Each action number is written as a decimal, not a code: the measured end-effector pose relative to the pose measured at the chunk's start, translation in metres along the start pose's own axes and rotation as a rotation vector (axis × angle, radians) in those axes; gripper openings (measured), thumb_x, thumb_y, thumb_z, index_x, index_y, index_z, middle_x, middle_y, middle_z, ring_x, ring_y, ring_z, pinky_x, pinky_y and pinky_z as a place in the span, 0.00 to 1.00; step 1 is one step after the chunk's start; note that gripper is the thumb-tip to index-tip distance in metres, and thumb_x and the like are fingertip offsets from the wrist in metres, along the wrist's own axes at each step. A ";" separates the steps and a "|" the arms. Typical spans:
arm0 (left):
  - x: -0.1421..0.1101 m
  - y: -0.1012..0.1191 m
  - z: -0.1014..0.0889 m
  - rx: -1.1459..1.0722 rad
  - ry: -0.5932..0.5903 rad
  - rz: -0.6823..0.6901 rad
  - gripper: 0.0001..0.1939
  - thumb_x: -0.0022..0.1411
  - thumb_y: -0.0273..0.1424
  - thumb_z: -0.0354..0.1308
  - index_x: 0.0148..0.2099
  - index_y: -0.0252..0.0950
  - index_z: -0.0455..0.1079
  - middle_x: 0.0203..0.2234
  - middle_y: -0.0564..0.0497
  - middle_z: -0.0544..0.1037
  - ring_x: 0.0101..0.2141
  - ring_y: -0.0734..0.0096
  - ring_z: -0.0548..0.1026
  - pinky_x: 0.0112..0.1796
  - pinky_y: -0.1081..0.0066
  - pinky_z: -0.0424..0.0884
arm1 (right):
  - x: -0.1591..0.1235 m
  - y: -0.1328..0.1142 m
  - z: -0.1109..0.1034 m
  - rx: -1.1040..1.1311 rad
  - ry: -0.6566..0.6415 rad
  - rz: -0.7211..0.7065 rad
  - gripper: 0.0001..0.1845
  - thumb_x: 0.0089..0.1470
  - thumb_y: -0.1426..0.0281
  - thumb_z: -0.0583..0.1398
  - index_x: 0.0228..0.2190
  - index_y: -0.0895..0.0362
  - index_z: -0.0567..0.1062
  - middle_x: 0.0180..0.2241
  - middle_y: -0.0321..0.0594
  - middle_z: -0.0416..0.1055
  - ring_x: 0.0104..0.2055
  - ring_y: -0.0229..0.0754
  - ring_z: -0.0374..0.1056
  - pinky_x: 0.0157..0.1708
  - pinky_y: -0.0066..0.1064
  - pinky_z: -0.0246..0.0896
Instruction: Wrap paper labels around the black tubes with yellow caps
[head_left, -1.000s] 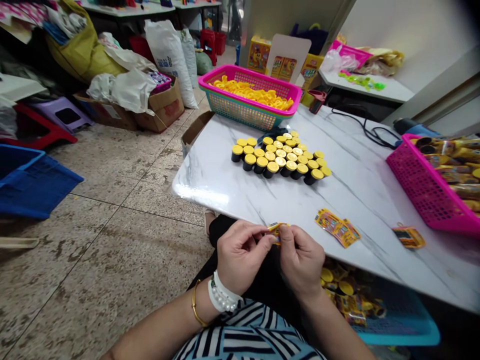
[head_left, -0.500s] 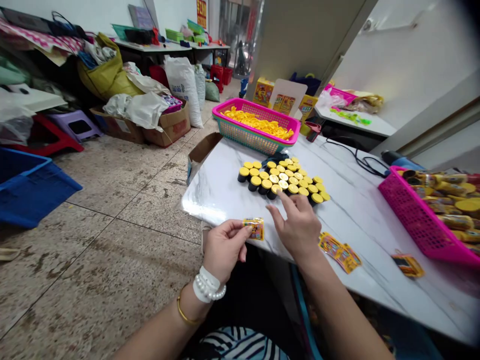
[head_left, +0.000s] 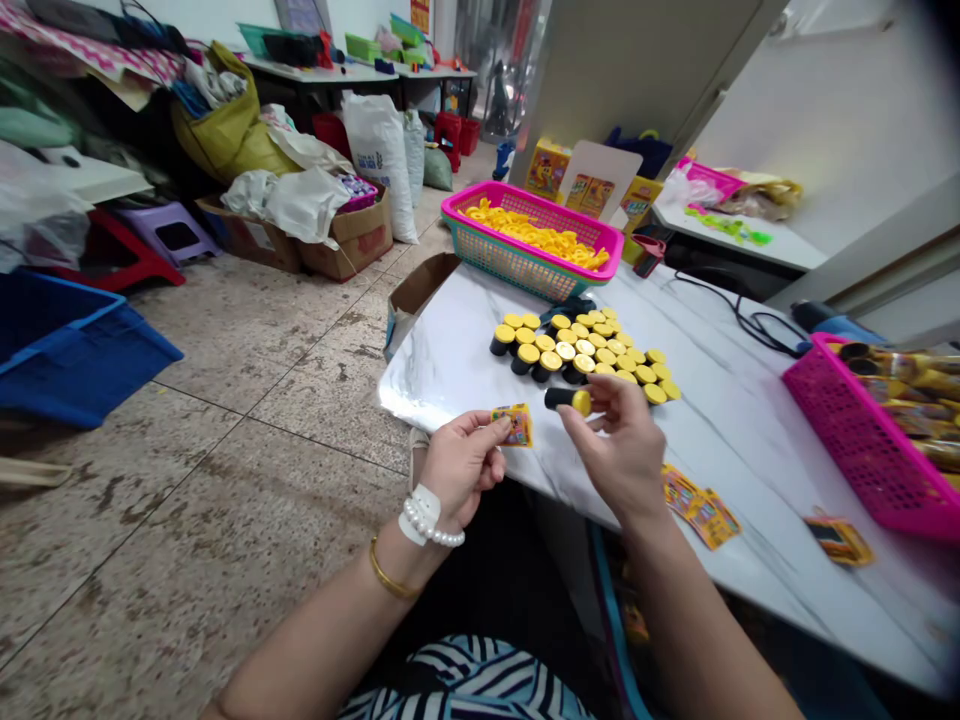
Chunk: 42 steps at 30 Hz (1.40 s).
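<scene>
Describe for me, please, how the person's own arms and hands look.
Both forearms are bare, and neither the left hand nor the right hand wears a glove. The left wrist has a white band and pearly white beads, with a gold-coloured bangle farther up. No jewellery shows on the right.

The left hand (head_left: pixel 466 455) pinches a yellow printed wrapper (head_left: pixel 517 424) at the near edge of the white worktop (head_left: pixel 465 345). Just right of it, the right hand (head_left: pixel 628 440) holds a black container (head_left: pixel 564 400) sideways, its yellow lid toward the fingers. Beyond stands a cluster of similar lidded containers (head_left: pixel 565 350). Farther off, a pink-rimmed basket (head_left: pixel 510 262) holds yellow pieces. More printed wrappers (head_left: pixel 705 512) lie to the right, near a pink basket (head_left: pixel 840 435) of wrapped containers.
</scene>
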<state>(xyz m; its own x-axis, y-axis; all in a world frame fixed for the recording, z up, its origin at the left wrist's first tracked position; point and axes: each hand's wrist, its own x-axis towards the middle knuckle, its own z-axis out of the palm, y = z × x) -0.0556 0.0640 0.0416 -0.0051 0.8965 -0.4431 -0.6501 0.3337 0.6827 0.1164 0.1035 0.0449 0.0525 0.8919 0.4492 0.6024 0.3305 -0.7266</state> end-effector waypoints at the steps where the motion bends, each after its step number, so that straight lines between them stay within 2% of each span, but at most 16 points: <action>1: 0.001 -0.002 0.001 0.003 -0.005 -0.007 0.13 0.51 0.30 0.70 0.35 0.30 0.71 0.21 0.52 0.77 0.11 0.87 0.62 0.11 0.83 0.45 | -0.006 -0.005 -0.005 0.185 -0.034 0.097 0.22 0.52 0.63 0.66 0.48 0.57 0.72 0.36 0.40 0.74 0.31 0.39 0.69 0.30 0.32 0.66; 3: 0.002 -0.004 0.003 -0.005 -0.027 -0.029 0.11 0.53 0.29 0.68 0.35 0.29 0.71 0.21 0.52 0.76 0.11 0.87 0.62 0.11 0.84 0.46 | -0.017 -0.013 -0.013 0.459 -0.112 0.238 0.20 0.53 0.63 0.66 0.47 0.55 0.75 0.34 0.38 0.74 0.28 0.37 0.69 0.28 0.32 0.67; 5: 0.002 -0.006 0.006 -0.046 -0.065 -0.057 0.10 0.53 0.28 0.68 0.35 0.28 0.72 0.21 0.53 0.75 0.12 0.88 0.61 0.12 0.85 0.48 | -0.027 -0.018 -0.018 0.569 -0.139 0.300 0.17 0.52 0.64 0.68 0.44 0.55 0.78 0.33 0.37 0.75 0.27 0.36 0.69 0.28 0.31 0.69; 10: 0.001 -0.005 0.010 -0.194 -0.141 -0.130 0.10 0.52 0.27 0.69 0.31 0.29 0.70 0.26 0.53 0.76 0.13 0.92 0.58 0.12 0.85 0.46 | -0.035 -0.020 -0.021 0.453 -0.036 0.308 0.14 0.50 0.67 0.69 0.40 0.56 0.79 0.33 0.38 0.78 0.31 0.38 0.73 0.33 0.33 0.73; 15: -0.001 -0.007 0.011 -0.158 -0.167 -0.137 0.12 0.51 0.29 0.69 0.31 0.29 0.70 0.22 0.55 0.72 0.14 0.91 0.59 0.13 0.85 0.46 | -0.042 -0.020 -0.024 0.279 -0.078 0.177 0.14 0.52 0.65 0.68 0.41 0.55 0.78 0.36 0.40 0.78 0.36 0.42 0.76 0.40 0.37 0.75; 19: 0.000 -0.009 0.011 -0.129 -0.163 -0.118 0.12 0.51 0.31 0.70 0.32 0.29 0.71 0.23 0.54 0.72 0.14 0.91 0.59 0.13 0.84 0.45 | -0.049 -0.018 -0.021 0.106 0.008 0.083 0.15 0.52 0.65 0.68 0.42 0.54 0.78 0.39 0.42 0.78 0.40 0.44 0.76 0.46 0.41 0.74; 21: 0.000 -0.010 0.011 -0.101 -0.165 -0.117 0.13 0.50 0.32 0.71 0.32 0.29 0.72 0.22 0.55 0.72 0.14 0.90 0.59 0.13 0.84 0.45 | -0.050 -0.017 -0.018 0.214 -0.008 0.114 0.16 0.53 0.65 0.67 0.43 0.54 0.76 0.46 0.46 0.77 0.44 0.46 0.76 0.47 0.41 0.74; 23: 0.000 -0.011 0.009 -0.067 -0.167 -0.112 0.14 0.50 0.33 0.71 0.31 0.28 0.73 0.22 0.54 0.71 0.15 0.90 0.59 0.13 0.83 0.44 | -0.051 -0.017 -0.015 0.409 -0.092 0.196 0.15 0.55 0.64 0.65 0.44 0.54 0.73 0.50 0.49 0.76 0.44 0.45 0.77 0.45 0.39 0.75; 25: -0.003 -0.013 0.006 -0.021 -0.172 -0.103 0.16 0.50 0.36 0.71 0.31 0.28 0.73 0.19 0.54 0.70 0.14 0.89 0.58 0.13 0.83 0.43 | -0.053 -0.017 -0.015 0.533 -0.167 0.265 0.14 0.56 0.64 0.65 0.42 0.54 0.72 0.45 0.46 0.79 0.40 0.43 0.78 0.41 0.36 0.76; 27: -0.007 -0.014 0.003 0.041 -0.156 -0.063 0.17 0.53 0.39 0.69 0.33 0.29 0.73 0.16 0.56 0.68 0.14 0.87 0.58 0.14 0.83 0.45 | -0.056 -0.016 -0.018 0.529 -0.166 0.283 0.14 0.53 0.66 0.68 0.41 0.54 0.74 0.37 0.41 0.80 0.36 0.41 0.77 0.38 0.32 0.75; 30: -0.015 -0.014 -0.002 0.181 -0.120 0.068 0.20 0.54 0.40 0.69 0.43 0.32 0.73 0.20 0.55 0.72 0.18 0.83 0.64 0.15 0.83 0.52 | -0.062 -0.013 -0.027 0.476 -0.112 0.238 0.17 0.48 0.69 0.71 0.41 0.52 0.78 0.35 0.37 0.78 0.35 0.39 0.75 0.36 0.29 0.73; 31: -0.018 -0.014 -0.003 0.237 -0.146 0.099 0.23 0.53 0.40 0.70 0.47 0.33 0.73 0.24 0.53 0.74 0.20 0.80 0.68 0.15 0.83 0.55 | -0.065 -0.012 -0.031 0.476 -0.114 0.218 0.18 0.47 0.70 0.72 0.41 0.51 0.79 0.36 0.37 0.78 0.35 0.39 0.74 0.35 0.29 0.73; 33: -0.021 -0.014 -0.006 0.341 -0.279 0.074 0.26 0.53 0.40 0.70 0.51 0.33 0.72 0.28 0.50 0.76 0.24 0.76 0.72 0.16 0.82 0.60 | -0.069 -0.011 -0.036 0.477 -0.153 0.175 0.19 0.47 0.71 0.72 0.42 0.49 0.80 0.38 0.38 0.76 0.35 0.39 0.73 0.31 0.28 0.72; 36: -0.022 -0.017 -0.009 0.374 -0.441 -0.053 0.23 0.56 0.40 0.68 0.49 0.31 0.73 0.23 0.52 0.74 0.22 0.77 0.71 0.18 0.81 0.63 | -0.075 -0.010 -0.045 0.415 -0.215 0.083 0.20 0.50 0.73 0.70 0.45 0.46 0.80 0.43 0.40 0.73 0.41 0.42 0.72 0.30 0.28 0.72; 39: -0.021 -0.026 -0.008 0.343 -0.470 -0.120 0.21 0.51 0.37 0.72 0.45 0.31 0.75 0.23 0.52 0.75 0.20 0.80 0.69 0.21 0.80 0.65 | -0.080 -0.008 -0.052 0.280 -0.262 -0.028 0.23 0.51 0.74 0.69 0.48 0.44 0.79 0.44 0.41 0.71 0.44 0.43 0.71 0.36 0.32 0.74; 42: -0.018 -0.039 -0.002 0.318 -0.487 -0.143 0.21 0.49 0.37 0.74 0.42 0.31 0.77 0.26 0.50 0.77 0.21 0.80 0.70 0.22 0.79 0.67 | -0.084 -0.002 -0.055 0.201 -0.283 -0.059 0.23 0.52 0.75 0.68 0.49 0.43 0.79 0.41 0.40 0.71 0.38 0.40 0.70 0.35 0.33 0.73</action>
<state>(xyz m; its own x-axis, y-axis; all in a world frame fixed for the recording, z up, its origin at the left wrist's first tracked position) -0.0316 0.0336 0.0216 0.4638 0.8413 -0.2775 -0.3587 0.4648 0.8095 0.1547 0.0111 0.0368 -0.2169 0.9106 0.3518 0.4279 0.4126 -0.8041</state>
